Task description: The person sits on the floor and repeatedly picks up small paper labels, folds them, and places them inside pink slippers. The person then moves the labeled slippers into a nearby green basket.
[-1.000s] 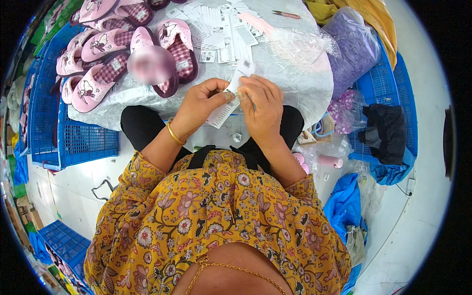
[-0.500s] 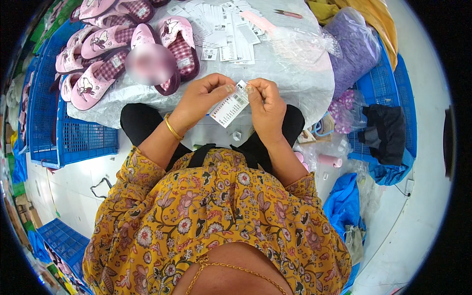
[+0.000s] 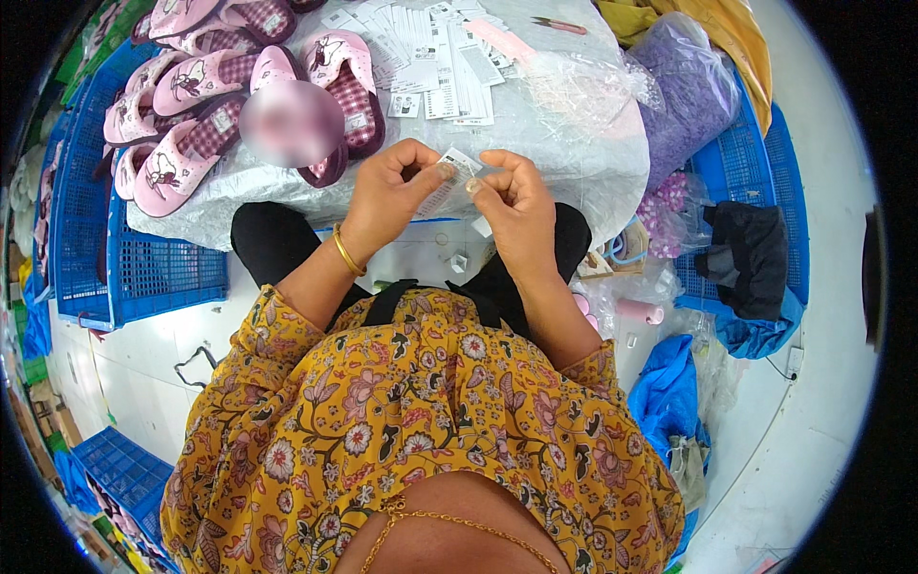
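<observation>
Evidently this is fine fingertip work on thin paper, so a light, steady hold should matter most. The white printed tag [image 3: 462,165] is between the two hands, above the near edge of the worktop [image 3: 574,182] at its middle. The left hand [image 3: 390,196] pinches it between thumb and bent forefinger at the tag's left side; that grip looks sound, though pressing too hard could crease the paper. The right hand [image 3: 518,199] has its thumb and forefinger curled at the tag's right edge, but I cannot tell whether they pinch it or only touch it. A small white piece [image 3: 482,227] shows just below the right hand; whether it belongs to the same tag is unclear.

Holding only the margins would leave the print readable, and letting one hand steady while the other works should spare the paper a tear. Working slightly farther over the worktop seems safer, since a dropped tag could slip between the knees to the floor. The spread of loose tags [image 3: 418,77] lies far ahead, with pink slippers [image 3: 172,172] to the left and small snips [image 3: 558,26] at the far right.
</observation>
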Available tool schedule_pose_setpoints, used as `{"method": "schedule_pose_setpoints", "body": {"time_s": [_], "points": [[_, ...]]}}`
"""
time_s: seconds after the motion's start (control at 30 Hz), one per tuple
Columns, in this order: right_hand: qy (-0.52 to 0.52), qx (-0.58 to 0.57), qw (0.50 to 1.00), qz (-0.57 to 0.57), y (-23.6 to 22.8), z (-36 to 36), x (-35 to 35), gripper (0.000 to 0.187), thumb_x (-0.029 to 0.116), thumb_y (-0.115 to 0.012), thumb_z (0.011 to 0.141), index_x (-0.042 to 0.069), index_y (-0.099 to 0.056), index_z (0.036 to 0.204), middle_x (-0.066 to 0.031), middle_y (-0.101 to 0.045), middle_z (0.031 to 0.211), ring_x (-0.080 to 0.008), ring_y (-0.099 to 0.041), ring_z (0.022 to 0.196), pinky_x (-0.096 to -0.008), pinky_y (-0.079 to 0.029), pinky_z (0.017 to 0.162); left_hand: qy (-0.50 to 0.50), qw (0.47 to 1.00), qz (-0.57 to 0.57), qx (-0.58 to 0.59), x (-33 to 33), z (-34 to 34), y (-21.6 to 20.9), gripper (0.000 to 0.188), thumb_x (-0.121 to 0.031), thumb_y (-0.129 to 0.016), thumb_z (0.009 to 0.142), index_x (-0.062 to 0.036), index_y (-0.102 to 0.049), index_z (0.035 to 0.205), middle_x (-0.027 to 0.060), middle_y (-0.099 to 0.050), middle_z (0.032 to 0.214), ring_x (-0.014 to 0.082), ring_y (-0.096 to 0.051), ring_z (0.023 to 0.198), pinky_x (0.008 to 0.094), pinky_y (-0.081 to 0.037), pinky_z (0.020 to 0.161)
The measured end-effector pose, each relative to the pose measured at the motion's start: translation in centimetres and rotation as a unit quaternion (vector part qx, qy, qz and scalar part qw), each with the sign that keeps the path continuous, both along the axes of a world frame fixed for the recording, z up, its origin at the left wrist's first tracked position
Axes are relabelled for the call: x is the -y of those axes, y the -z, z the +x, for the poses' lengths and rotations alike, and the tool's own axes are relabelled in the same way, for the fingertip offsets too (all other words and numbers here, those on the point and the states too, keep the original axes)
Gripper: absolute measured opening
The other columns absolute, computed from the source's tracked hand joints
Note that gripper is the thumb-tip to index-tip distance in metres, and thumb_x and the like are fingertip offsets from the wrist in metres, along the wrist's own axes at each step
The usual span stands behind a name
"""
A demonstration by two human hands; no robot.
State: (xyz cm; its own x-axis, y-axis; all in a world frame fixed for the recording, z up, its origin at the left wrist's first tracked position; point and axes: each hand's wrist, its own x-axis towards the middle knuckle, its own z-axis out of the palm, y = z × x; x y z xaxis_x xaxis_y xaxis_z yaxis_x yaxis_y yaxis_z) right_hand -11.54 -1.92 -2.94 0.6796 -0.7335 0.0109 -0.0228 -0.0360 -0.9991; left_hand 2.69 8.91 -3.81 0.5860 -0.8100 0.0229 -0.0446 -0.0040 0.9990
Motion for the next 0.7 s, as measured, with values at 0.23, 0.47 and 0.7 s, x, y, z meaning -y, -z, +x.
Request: {"method": "schedule_pose_setpoints", "body": {"time_s": [0.23,0.47,0.7], "points": [[-0.001,-0.023,1.000,0.004,-0.1,0.2,0.0,0.031,0.007,-0.070,0.087,0.000,-0.061,0.116,-0.0013,-0.065,0.081,-0.0052,-0.055,0.070,-0.0221,-0.046,0.064,-0.013,0.994,0.012,0.112,-0.3,-0.5,-0.2,0.009,-0.008,-0.072,0.088,-0.0017,-0.067,0.091,-0.0034,-0.063,0.080,0.0035,-0.054,0.075,0.0210,-0.044,0.066],[-0.012,-0.014,1.000,-0.004,0.9,-0.2,0.4,0.020,0.009,-0.070,0.088,0.000,-0.067,0.105,-0.0022,-0.067,0.084,-0.0066,-0.059,0.074,-0.0233,-0.048,0.067,0.007,0.902,-0.102,0.420,-0.3,-0.1,-0.2,0.016,-0.016,-0.072,0.088,-0.0013,-0.066,0.088,0.0003,-0.062,0.081,0.0062,-0.052,0.075,0.0269,-0.045,0.066],[-0.068,-0.018,0.997,-0.037,1.9,-0.9,0.2,0.018,0.007,-0.072,0.086,0.001,-0.068,0.103,-0.0043,-0.069,0.081,-0.0067,-0.061,0.073,-0.0228,-0.049,0.066,0.132,0.988,0.068,0.046,-0.3,0.5,0.0,0.015,-0.017,-0.064,0.094,-0.0017,-0.066,0.095,-0.0024,-0.061,0.080,0.0046,-0.051,0.074,0.0235,-0.044,0.065]]}}
